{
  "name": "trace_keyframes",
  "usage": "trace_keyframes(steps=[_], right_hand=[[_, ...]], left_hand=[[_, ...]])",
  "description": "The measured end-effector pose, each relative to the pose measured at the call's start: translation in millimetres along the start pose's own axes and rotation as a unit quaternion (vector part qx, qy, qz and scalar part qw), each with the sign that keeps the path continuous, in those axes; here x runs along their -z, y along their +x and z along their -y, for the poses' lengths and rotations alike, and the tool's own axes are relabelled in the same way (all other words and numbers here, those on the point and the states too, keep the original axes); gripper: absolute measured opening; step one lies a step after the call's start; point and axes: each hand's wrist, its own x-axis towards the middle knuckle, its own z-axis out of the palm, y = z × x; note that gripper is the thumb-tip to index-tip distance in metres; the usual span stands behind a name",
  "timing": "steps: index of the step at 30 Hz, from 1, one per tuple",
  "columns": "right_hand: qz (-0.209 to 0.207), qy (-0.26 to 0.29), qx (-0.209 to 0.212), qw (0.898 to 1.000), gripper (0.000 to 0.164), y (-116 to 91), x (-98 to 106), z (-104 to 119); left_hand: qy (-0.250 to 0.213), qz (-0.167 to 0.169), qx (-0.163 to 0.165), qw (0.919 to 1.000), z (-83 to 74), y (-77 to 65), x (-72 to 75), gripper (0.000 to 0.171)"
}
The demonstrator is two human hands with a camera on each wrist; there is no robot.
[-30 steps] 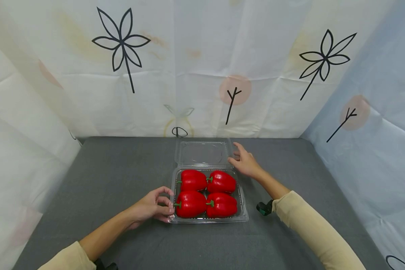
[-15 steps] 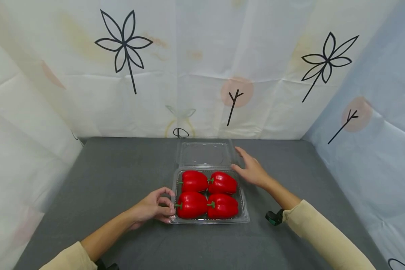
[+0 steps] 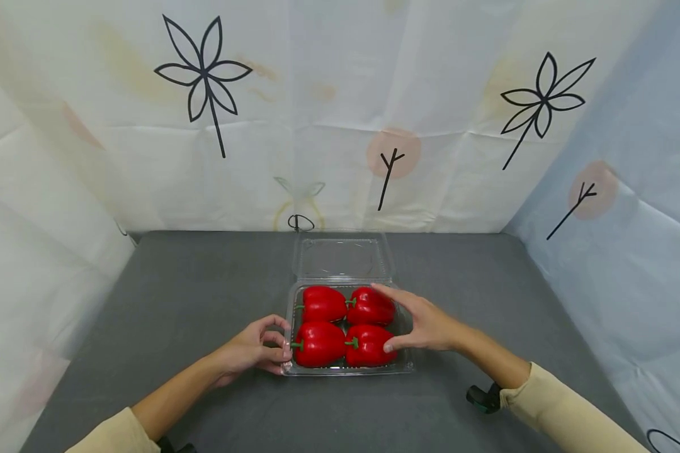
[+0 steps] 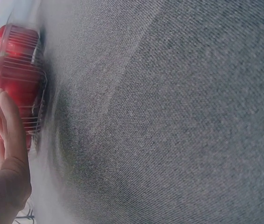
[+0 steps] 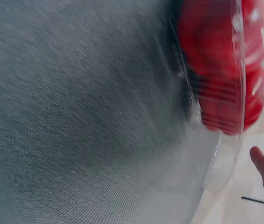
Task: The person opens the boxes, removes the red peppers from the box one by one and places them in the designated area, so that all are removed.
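A clear plastic clamshell container (image 3: pixel 348 371) lies on the grey table with its lid (image 3: pixel 342 258) folded back, away from the person. Several red bell peppers with green stems fill its base in two rows, among them a front left pepper (image 3: pixel 320 346) and a back left pepper (image 3: pixel 323 303). The left hand (image 3: pixel 256 351) pinches the base's left rim between thumb and fingers. Above the right side spreads the right hand (image 3: pixel 427 324), thumb over the front right pepper (image 3: pixel 364 349) and forefinger over the back right pepper (image 3: pixel 365 308), partly covering both.
Grey cloth (image 3: pixel 204 277) covers the table around the container. Behind the table hangs a white curtain (image 3: pixel 340 94) with leaf drawings, close to the lid's far edge. More curtain (image 3: pixel 646 251) closes off the right side.
The right hand has moved from beside the lid toward the person and in over the right-hand peppers. The left hand keeps its grip on the rim, and the container has stayed in place.
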Motion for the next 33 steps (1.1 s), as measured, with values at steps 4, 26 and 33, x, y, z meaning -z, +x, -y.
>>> trace_keyframes(steps=[4, 26, 33], right_hand=[[0.011, -0.017, 0.018, 1.000, 0.104, -7, -6, 4], [-0.004, -0.033, 0.064, 0.997, 0.095, -11, -18, 7], [-0.017, -0.049, 0.058, 0.997, 0.087, -9, -21, 7]], left_hand=[[0.000, -0.002, 0.003, 1.0000, -0.3, 0.5, -0.4, 0.053], [-0.003, -0.002, 0.006, 1.0000, 1.9, 2.5, 0.6, 0.053], [-0.005, 0.005, 0.002, 1.0000, 3.5, 3.4, 1.4, 0.051]])
